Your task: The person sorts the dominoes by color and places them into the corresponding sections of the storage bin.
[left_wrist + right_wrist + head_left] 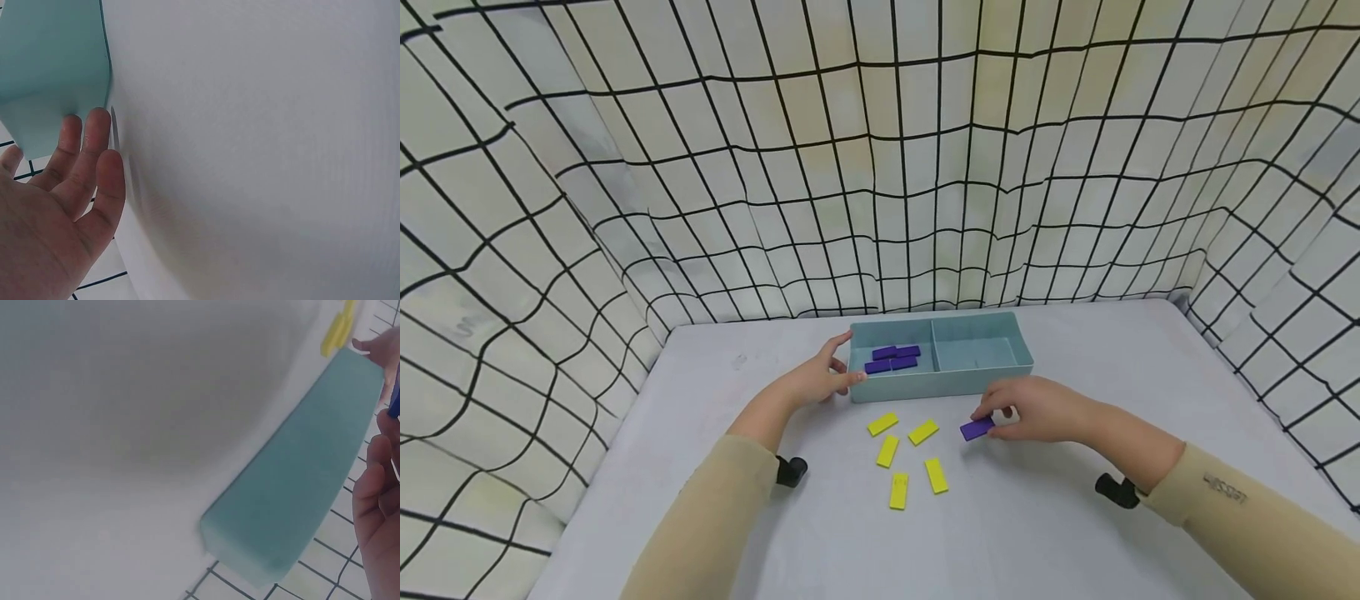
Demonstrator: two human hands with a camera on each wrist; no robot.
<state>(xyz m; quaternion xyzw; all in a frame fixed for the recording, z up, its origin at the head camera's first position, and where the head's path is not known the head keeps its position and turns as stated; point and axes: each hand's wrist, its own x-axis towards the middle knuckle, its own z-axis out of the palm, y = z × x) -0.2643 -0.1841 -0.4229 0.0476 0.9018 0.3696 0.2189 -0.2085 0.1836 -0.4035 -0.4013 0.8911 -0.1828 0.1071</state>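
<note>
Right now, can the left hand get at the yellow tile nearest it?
Probably yes: the left hand is at the left end of the box, holding no tile, and nothing shows between it and that yellow tile.

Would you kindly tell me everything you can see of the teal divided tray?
The teal tray is an open-topped rectangle, seemingly smooth plastic, with one divider making two compartments. It stands upright on the white tabletop, four purple tiles lying in its left compartment. The left hand touches its left end.

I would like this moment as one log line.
left hand: at left end of tray; right hand: pinches purple tile; five yellow tiles: on table
</note>
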